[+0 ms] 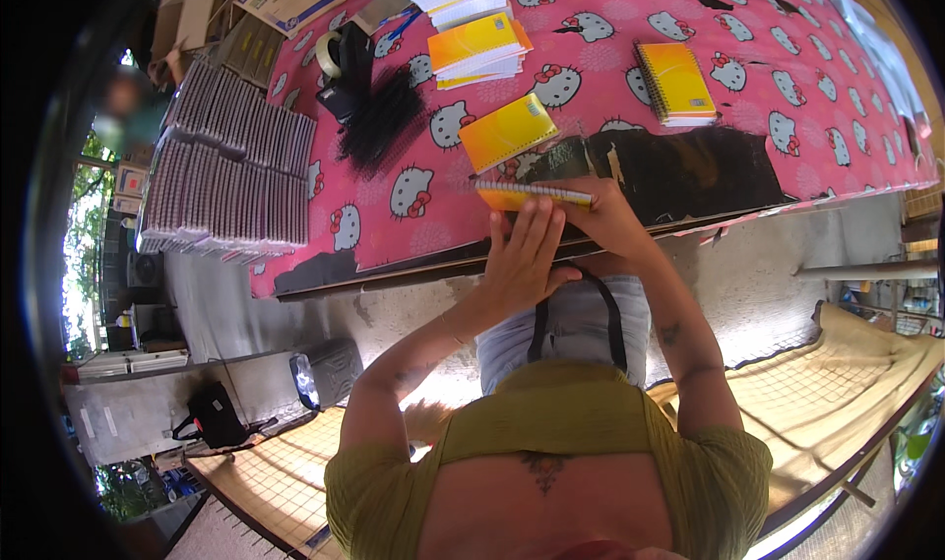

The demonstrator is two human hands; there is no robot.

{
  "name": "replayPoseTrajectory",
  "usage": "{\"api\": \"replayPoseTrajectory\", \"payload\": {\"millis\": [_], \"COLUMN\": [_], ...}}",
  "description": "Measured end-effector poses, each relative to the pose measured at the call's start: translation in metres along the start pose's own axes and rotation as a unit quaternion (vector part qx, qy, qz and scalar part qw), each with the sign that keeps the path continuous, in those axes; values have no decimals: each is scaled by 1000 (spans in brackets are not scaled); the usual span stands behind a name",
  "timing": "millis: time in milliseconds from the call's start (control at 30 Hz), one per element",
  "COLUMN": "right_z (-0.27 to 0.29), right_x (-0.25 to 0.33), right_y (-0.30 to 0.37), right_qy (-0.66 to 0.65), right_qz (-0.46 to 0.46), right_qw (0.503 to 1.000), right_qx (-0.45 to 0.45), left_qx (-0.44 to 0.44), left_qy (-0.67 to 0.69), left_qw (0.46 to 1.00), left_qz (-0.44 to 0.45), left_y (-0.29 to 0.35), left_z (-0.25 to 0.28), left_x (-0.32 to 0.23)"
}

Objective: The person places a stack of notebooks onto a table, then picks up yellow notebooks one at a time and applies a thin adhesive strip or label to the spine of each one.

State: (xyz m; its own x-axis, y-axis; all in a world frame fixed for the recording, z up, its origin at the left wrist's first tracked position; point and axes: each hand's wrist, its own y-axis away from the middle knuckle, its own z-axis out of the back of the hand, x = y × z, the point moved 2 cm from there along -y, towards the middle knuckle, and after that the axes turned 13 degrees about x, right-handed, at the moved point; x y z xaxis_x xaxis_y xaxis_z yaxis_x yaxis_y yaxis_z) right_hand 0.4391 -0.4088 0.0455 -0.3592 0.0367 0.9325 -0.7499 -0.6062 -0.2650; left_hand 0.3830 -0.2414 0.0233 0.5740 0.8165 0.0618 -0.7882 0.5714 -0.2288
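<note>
Perhaps the notebook [504, 198] falls toward six o'clock if the right hand [606, 216] gripping it slackens. The left hand [527, 257] presses, straight-fingered.

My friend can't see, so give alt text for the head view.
A person's right hand holds a yellow spiral notebook, left hand against it, at a pink table. More yellow notebooks lie beyond; black strands, a tape dispenser and stacked books sit to the left.

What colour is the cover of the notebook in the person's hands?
The notebook has a yellow-orange cover, best seen in the head view.
</note>
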Motion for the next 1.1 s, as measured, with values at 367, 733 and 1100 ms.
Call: {"api": "replayPoseTrajectory", "payload": {"millis": [367, 733, 1100], "right_z": [2, 5, 48], "right_x": [-8, 19, 31], "right_y": [-3, 1, 16], "right_qy": [59, 148, 55], "right_qz": [-5, -27, -38], "right_qw": [998, 989, 997], "right_qx": [-1, -10, 46], "left_qx": [5, -64, -70], "left_qy": [-12, 130, 232], "left_qw": [998, 989, 970], "left_qz": [56, -20, -32], "left_y": [-24, -37, -43], "left_z": [21, 53, 64], "left_x": [4, 23, 20]}}
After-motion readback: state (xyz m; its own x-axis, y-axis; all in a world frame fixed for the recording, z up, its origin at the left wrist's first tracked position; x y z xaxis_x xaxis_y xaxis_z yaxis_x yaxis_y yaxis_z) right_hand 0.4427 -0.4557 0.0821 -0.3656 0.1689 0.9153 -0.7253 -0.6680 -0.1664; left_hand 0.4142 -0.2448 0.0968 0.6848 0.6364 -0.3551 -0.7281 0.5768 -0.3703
